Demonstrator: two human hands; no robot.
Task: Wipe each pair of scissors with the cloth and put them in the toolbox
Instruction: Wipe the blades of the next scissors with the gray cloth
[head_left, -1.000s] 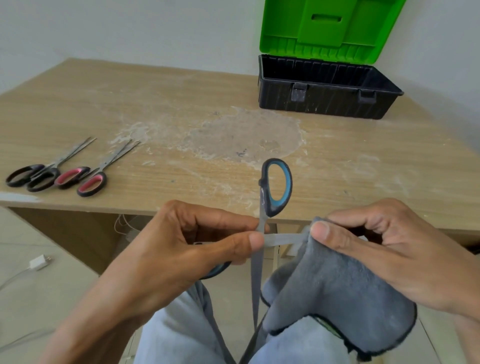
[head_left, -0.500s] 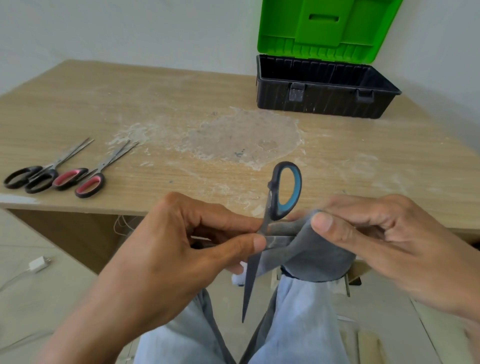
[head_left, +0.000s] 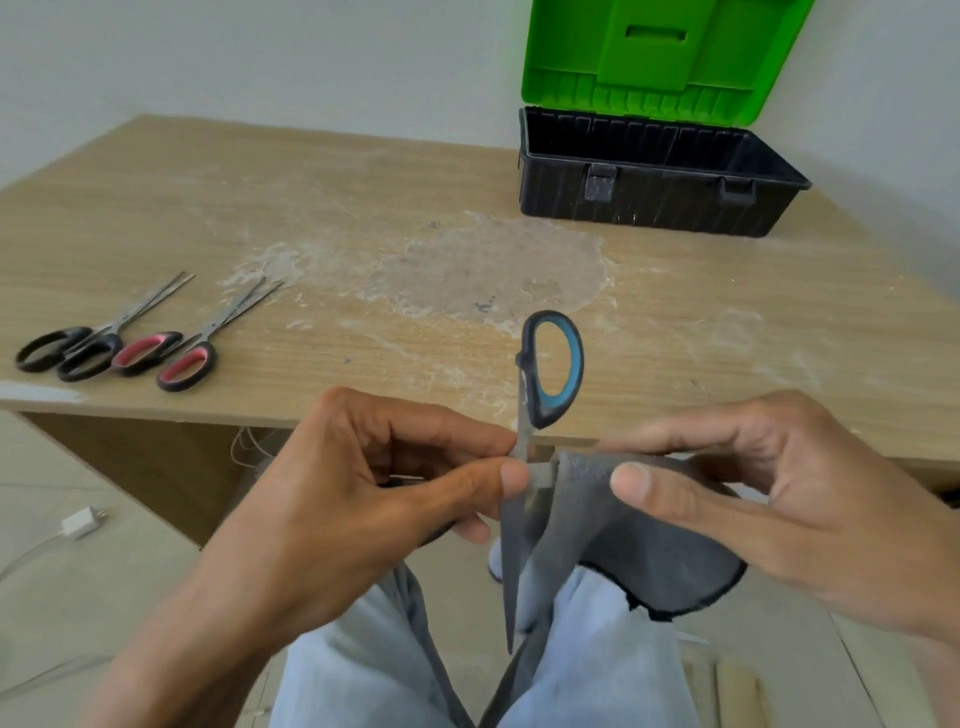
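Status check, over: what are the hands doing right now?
Left hand pinches blue-handled scissors, blades apart. Right hand holds grey cloth against one blade. Toolbox open; black-handled scissors, red-handled scissors on table.

From my far-off seat I see two hands, the left hand (head_left: 363, 499) and the right hand (head_left: 769, 493). Both are bare. The arms (head_left: 171, 639) behind them are bare too, right up to the edge of my view. The nails I can see on the fingers (head_left: 670, 496) are cut short. Lower down, light blue jeans (head_left: 363, 665) cover both legs. The jeans look pale, soft and a bit wrinkled.
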